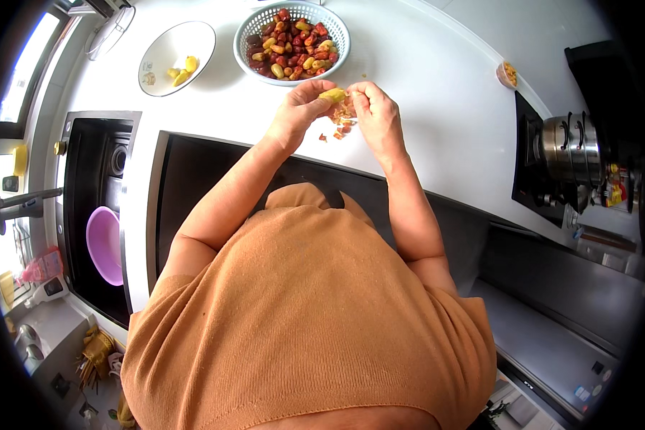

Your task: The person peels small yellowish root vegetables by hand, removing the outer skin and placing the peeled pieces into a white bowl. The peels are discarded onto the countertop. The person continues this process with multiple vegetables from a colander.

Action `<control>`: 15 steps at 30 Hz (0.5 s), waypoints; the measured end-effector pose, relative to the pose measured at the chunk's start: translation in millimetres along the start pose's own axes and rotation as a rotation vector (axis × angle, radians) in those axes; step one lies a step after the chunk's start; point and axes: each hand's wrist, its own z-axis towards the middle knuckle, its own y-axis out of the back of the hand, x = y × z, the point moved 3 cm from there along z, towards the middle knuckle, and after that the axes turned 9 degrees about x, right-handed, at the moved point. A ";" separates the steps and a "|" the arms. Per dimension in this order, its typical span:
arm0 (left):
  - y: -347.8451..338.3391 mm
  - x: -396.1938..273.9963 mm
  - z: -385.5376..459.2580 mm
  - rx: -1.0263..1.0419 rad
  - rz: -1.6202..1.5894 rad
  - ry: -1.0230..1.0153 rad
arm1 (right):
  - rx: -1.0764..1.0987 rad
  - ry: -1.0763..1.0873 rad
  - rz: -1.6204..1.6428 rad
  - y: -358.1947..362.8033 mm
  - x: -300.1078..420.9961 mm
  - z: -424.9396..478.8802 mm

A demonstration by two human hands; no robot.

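Observation:
Between the thumb and fingers of my left hand is a partly peeled yellow oval fruit, held above the white counter. My right hand pinches at the fruit's right end; any bit of skin between those fingertips is too small to make out. Reddish-brown peelings lie on the counter below both hands. Just beyond them stands a pale blue perforated plastic basket full of small red, brown and yellow oval fruits. To its left, a white bowl with a dark rim holds several yellow peeled fruits.
At left, a black sink contains a purple plastic basin, with a faucet beside it. On the right, a stainless steel pot sits on a black cooktop. A small tub stands by the counter's back edge.

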 end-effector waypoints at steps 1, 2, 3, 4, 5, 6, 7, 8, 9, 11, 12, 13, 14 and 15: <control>-1.5 -1.7 -0.8 -0.018 0.056 -0.014 | 0.013 -0.003 -0.002 0.4 2.8 -0.1; -2.9 -2.9 -1.4 -0.037 0.112 -0.028 | 0.025 -0.005 -0.003 0.4 4.8 0.1; -3.9 -3.3 -1.5 -0.059 0.168 -0.040 | 0.021 0.013 -0.041 0.4 6.6 0.4; -5.0 -3.6 -1.3 -0.081 0.224 -0.052 | 0.017 0.030 -0.078 0.2 8.2 0.8; -5.8 -4.2 -1.4 -0.104 0.280 -0.064 | 0.012 0.048 -0.115 -0.3 9.2 1.2; -7.2 -4.8 -1.4 -0.113 0.327 -0.058 | -0.003 0.076 -0.166 -0.8 8.5 1.5; -8.6 -5.8 -1.4 -0.123 0.374 -0.051 | -0.018 0.105 -0.216 -2.0 6.6 2.0; -9.4 -6.2 -0.9 -0.132 0.421 -0.045 | -0.033 0.132 -0.267 -2.8 5.6 2.1; -9.4 -5.3 0.1 -0.134 0.450 -0.044 | -0.041 0.144 -0.297 -3.3 5.7 2.4; -8.9 -2.8 2.1 -0.136 0.509 -0.044 | -0.057 0.166 -0.358 -3.8 5.9 2.4; -9.4 -2.9 3.1 -0.134 0.500 -0.024 | -0.056 0.161 -0.364 -4.0 4.0 2.7; -10.2 -3.5 3.9 -0.133 0.491 -0.004 | -0.055 0.157 -0.370 -4.5 1.3 2.6; -10.6 -3.7 4.6 -0.131 0.481 0.015 | -0.054 0.153 -0.377 -4.6 -0.3 3.0; -10.5 -3.5 5.4 -0.127 0.480 0.012 | -0.057 0.147 -0.361 -4.4 -0.6 3.5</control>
